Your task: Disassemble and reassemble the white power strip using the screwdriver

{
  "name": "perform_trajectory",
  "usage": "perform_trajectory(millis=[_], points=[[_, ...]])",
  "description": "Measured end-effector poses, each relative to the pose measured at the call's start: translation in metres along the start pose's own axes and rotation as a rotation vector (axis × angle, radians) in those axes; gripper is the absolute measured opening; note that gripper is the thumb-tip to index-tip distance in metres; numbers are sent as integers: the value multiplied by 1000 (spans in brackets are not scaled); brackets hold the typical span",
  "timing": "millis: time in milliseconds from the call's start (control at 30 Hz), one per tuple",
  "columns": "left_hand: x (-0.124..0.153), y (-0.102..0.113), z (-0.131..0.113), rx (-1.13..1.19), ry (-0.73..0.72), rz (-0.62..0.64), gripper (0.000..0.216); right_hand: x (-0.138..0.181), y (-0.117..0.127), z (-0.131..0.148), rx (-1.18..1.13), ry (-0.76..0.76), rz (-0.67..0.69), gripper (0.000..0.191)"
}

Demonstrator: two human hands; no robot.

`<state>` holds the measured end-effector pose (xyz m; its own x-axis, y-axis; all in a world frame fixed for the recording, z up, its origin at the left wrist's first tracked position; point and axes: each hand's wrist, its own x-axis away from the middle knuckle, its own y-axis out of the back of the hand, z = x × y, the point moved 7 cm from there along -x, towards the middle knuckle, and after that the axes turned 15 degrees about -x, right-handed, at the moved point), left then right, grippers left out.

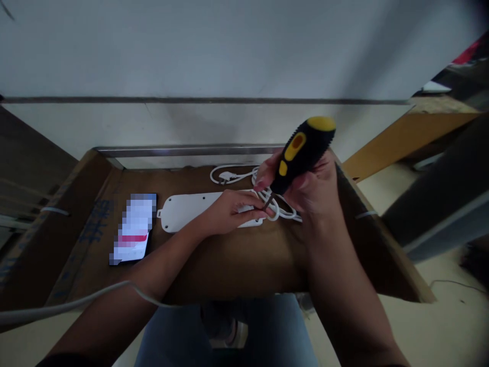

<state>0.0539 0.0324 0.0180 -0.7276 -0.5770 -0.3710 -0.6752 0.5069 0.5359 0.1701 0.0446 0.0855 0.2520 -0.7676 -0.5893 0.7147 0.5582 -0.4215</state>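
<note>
A white power strip (183, 210) lies face down on a brown cardboard sheet (237, 260). My left hand (229, 210) rests on the strip's right end, fingers curled and pressing on it. My right hand (313, 191) grips a screwdriver (303, 150) with a black and yellow handle, tilted, its shaft pointing down toward the strip's right end beside my left fingertips. The strip's white cord (244, 176) coils behind the hands, with its plug lying at the back.
A phone (133, 229) with a lit screen lies left of the strip. A white cable (76, 302) runs across the near left. Cardboard flaps rise at both sides, a metal rail and a wall stand behind, and my knees show below.
</note>
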Motion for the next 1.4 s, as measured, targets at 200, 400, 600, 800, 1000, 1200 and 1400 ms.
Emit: perform_trajectory(millis=[200,400,600,800,1000,1200,1400], points=[[0,1,5,60,112,-83,22,-6,14,-1,-11,91,-76,61],[2,2,7,53,215,-184,33,0,12,-6,30,-39,-17,42],[4,-2,7,-34,312,-210,39,1,9,-3,68,-31,-15,54],[-1,5,-16,-53,84,-148,16,2,14,-1,48,7,-12,50],[0,12,-15,-11,121,-174,14,-8,14,-2,42,40,-19,72],[5,6,-9,-7,223,-317,20,-2,12,0,48,-25,-33,44],[2,11,-22,-93,86,-268,15,3,12,-8,-27,-149,19,49]])
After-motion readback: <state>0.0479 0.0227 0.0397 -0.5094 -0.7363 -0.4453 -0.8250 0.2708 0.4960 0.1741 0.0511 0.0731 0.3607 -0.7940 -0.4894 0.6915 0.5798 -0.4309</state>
